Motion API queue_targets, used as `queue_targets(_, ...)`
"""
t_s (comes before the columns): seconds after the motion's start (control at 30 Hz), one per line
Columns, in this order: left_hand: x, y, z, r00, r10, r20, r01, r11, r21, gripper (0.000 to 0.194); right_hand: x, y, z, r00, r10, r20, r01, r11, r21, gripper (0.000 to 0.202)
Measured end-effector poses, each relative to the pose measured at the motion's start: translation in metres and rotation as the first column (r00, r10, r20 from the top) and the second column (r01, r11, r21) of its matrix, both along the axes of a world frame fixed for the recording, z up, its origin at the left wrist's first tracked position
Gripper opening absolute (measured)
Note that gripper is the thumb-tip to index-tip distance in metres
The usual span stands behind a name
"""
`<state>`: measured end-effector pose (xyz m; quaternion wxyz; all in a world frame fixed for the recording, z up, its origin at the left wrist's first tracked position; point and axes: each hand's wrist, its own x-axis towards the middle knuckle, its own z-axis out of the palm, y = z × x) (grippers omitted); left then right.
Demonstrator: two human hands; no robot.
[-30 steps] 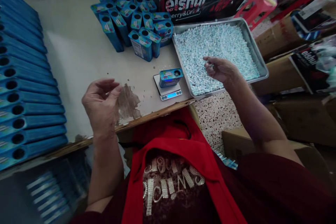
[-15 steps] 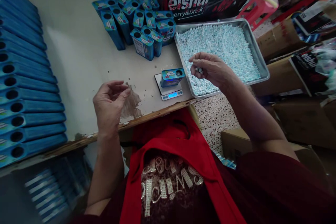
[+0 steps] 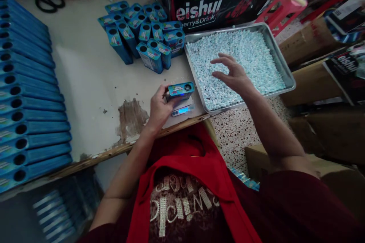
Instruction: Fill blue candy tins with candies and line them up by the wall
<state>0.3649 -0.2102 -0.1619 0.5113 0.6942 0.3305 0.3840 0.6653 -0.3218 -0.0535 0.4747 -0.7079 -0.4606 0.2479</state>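
Note:
My left hand (image 3: 161, 107) grips a small blue candy tin (image 3: 180, 90) by its left end, thumb in front and fingers behind. Beneath the tin is a digital scale (image 3: 182, 111) with a lit blue display; whether the tin still touches it I cannot tell. My right hand (image 3: 232, 74) hovers over a metal tray (image 3: 290, 79) full of small pale blue and white candies (image 3: 251, 51). Its fingers are spread, and no candies show in them.
Several blue tins with round holes (image 3: 145, 32) stand behind the scale. Long rows of blue tins (image 3: 37, 121) line the table's left side. A black carton (image 3: 199, 11) holding more tins sits at the back. Scissors (image 3: 49, 3) lie far left; a red stool (image 3: 285, 9) stands beyond the tray.
My left hand has moved right from above the bare table and taken hold of the tin on the scale. My right hand has opened over the tray, and the candies it held are gone.

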Motion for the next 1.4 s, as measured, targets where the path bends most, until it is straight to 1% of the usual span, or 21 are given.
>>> queue_targets(0.07, 0.020, 0.007, 0.011, 0.996, -0.090, -0.020, 0.092, 0.987, 0.130, 0.042, -0.008, -0.003, -0.015, 0.978, -0.070, -0.198, 0.075, 0.997, 0.019, 0.034)
queue_targets(0.1, 0.028, 0.011, 0.021, 0.992, -0.118, -0.046, 0.126, 0.963, 0.238, 0.039, -0.015, -0.003, -0.022, 0.929, -0.109, -0.353, 0.121, 0.993, 0.011, 0.032)
queue_targets(0.13, 0.037, 0.015, 0.032, 0.988, -0.133, -0.080, 0.153, 0.920, 0.360, 0.037, -0.024, -0.001, -0.028, 0.849, -0.150, -0.507, 0.166, 0.986, -0.014, 0.033)
queue_targets(0.23, 0.059, 0.025, 0.062, 0.966, -0.175, -0.191, 0.258, 0.720, 0.644, 0.032, -0.049, 0.008, -0.035, 0.518, -0.222, -0.826, 0.239, 0.965, -0.110, 0.035)
queue_targets(0.3, 0.070, 0.029, 0.070, 0.944, -0.218, -0.249, 0.330, 0.619, 0.713, 0.032, -0.060, 0.016, -0.032, 0.299, -0.218, -0.929, 0.251, 0.957, -0.144, 0.035)
queue_targets(0.33, 0.073, 0.031, 0.070, 0.936, -0.222, -0.273, 0.351, 0.599, 0.719, 0.033, -0.063, 0.019, -0.029, 0.205, -0.211, -0.956, 0.261, 0.953, -0.155, 0.037)
queue_targets(0.37, 0.076, 0.032, 0.069, 0.934, -0.206, -0.290, 0.355, 0.605, 0.712, 0.034, -0.065, 0.022, -0.026, 0.126, -0.206, -0.970, 0.274, 0.948, -0.165, 0.040)
queue_targets(0.43, 0.076, 0.035, 0.062, 0.945, -0.141, -0.294, 0.309, 0.679, 0.666, 0.034, -0.067, 0.025, -0.021, 0.011, -0.199, -0.980, 0.290, 0.939, -0.187, 0.039)
queue_targets(0.57, 0.067, 0.039, 0.048, 0.990, -0.080, -0.116, 0.126, 0.871, 0.474, 0.033, -0.065, 0.026, -0.023, -0.094, -0.218, -0.971, 0.241, 0.942, -0.235, 0.034)
queue_targets(0.63, 0.062, 0.038, 0.042, 0.999, -0.036, -0.005, 0.035, 0.949, 0.313, 0.041, -0.061, 0.023, -0.026, -0.064, -0.227, -0.972, 0.227, 0.945, -0.235, 0.038)
queue_targets(0.7, 0.054, 0.035, 0.035, 0.997, 0.034, 0.067, -0.043, 0.989, 0.143, 0.051, -0.053, 0.018, -0.030, 0.073, -0.219, -0.973, 0.211, 0.957, -0.200, 0.040)
queue_targets(0.73, 0.049, 0.033, 0.031, 0.993, 0.065, 0.095, -0.072, 0.995, 0.072, 0.054, -0.047, 0.015, -0.031, 0.197, -0.206, -0.959, 0.198, 0.966, -0.167, 0.041)
queue_targets(0.8, 0.037, 0.026, 0.023, 0.985, 0.102, 0.140, -0.098, 0.995, -0.036, 0.057, -0.034, 0.011, -0.034, 0.533, -0.176, -0.828, 0.182, 0.979, -0.090, 0.051)
queue_targets(0.87, 0.023, 0.017, 0.014, 0.980, 0.110, 0.163, -0.092, 0.989, -0.119, 0.057, -0.018, 0.010, -0.036, 0.832, -0.196, -0.519, 0.237, 0.971, 0.013, 0.066)
queue_targets(0.9, 0.018, 0.012, 0.010, 0.981, 0.103, 0.163, -0.078, 0.985, -0.155, 0.057, -0.011, 0.013, -0.037, 0.911, -0.235, -0.340, 0.277, 0.958, 0.080, 0.071)
queue_targets(0.97, 0.009, 0.004, 0.004, 0.986, 0.065, 0.152, -0.033, 0.977, -0.209, 0.058, -0.002, 0.022, -0.041, 0.949, -0.304, -0.080, 0.314, 0.929, 0.194, 0.076)
queue_targets(1.0, 0.007, 0.001, 0.003, 0.988, 0.035, 0.148, -0.002, 0.976, -0.220, 0.059, 0.000, 0.028, -0.043, 0.951, -0.309, -0.023, 0.307, 0.927, 0.215, 0.077)
queue_targets(1.13, -0.002, 0.002, 0.011, 0.987, -0.090, 0.136, 0.106, 0.988, -0.114, 0.073, -0.011, 0.054, -0.052, 0.977, -0.207, -0.042, 0.211, 0.968, 0.139, 0.073)
queue_targets(1.23, -0.018, 0.011, 0.026, 0.992, -0.105, 0.072, 0.106, 0.994, -0.009, 0.081, -0.019, 0.067, -0.059, 0.982, -0.178, 0.063, 0.169, 0.977, 0.131, 0.048)
queue_targets(1.33, -0.038, 0.018, 0.042, 0.998, -0.052, 0.032, 0.051, 0.998, 0.025, 0.077, -0.019, 0.079, -0.064, 0.966, -0.126, 0.227, 0.106, 0.990, 0.097, 0.019)
queue_targets(1.4, -0.047, 0.020, 0.051, 0.999, -0.006, 0.041, 0.004, 0.999, 0.045, 0.070, -0.020, 0.090, -0.062, 0.958, -0.079, 0.276, 0.059, 0.995, 0.078, 0.009)
